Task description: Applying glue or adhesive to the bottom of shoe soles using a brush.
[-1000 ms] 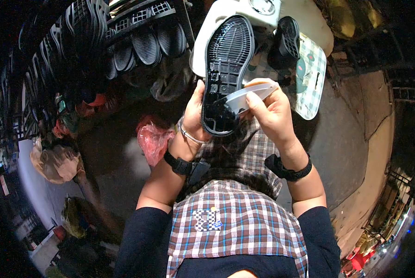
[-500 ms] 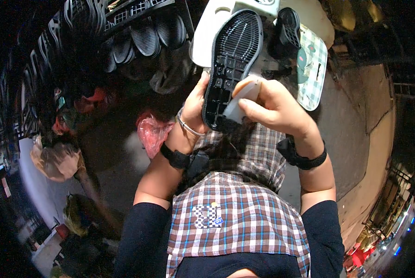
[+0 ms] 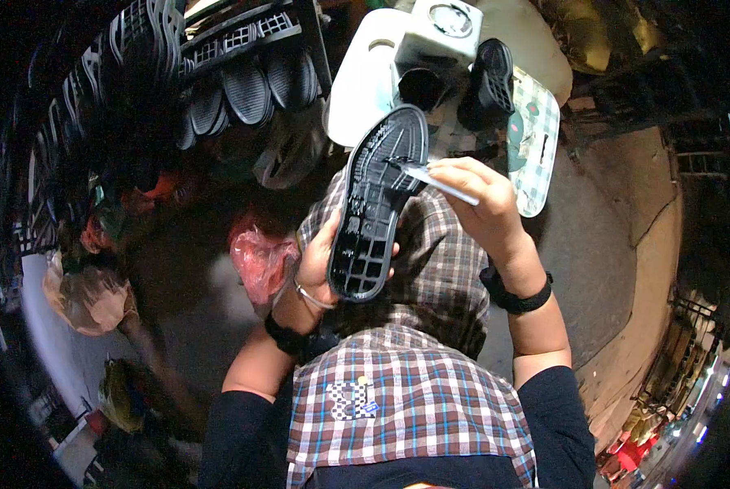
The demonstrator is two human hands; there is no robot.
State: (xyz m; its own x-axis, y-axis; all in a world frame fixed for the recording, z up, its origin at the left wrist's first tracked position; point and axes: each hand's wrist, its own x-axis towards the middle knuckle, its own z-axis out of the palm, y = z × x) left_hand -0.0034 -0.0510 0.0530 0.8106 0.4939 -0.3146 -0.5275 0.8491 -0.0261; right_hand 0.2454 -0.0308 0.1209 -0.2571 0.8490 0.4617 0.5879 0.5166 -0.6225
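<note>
A black shoe sole (image 3: 363, 213) is held up over my lap, its recessed grid side facing me and its wider end pointing away. My left hand (image 3: 320, 259) grips it from below and the left, fingertips wrapping to the right edge near the narrow end. Between the fingers of my right hand (image 3: 487, 200) is a flat white scraper (image 3: 450, 186). Its tip meets the sole in the wider half, by the right edge, where something dark and glossy shows. Wet-looking shine lies on the sole's inner ribs.
Ahead stand a white box-shaped container (image 3: 440, 37) with a dark opening, a white panel (image 3: 357, 90), a second black sole (image 3: 492, 81) and a checked tray (image 3: 536, 167). Black soles (image 3: 247, 90) fill a rack at the far left. A pink plastic bag (image 3: 263, 261) lies left of my lap.
The sole has come down nearer my body. The scraper has gone from its near, narrow end to the right edge of its wider half. The view has shifted slightly.
</note>
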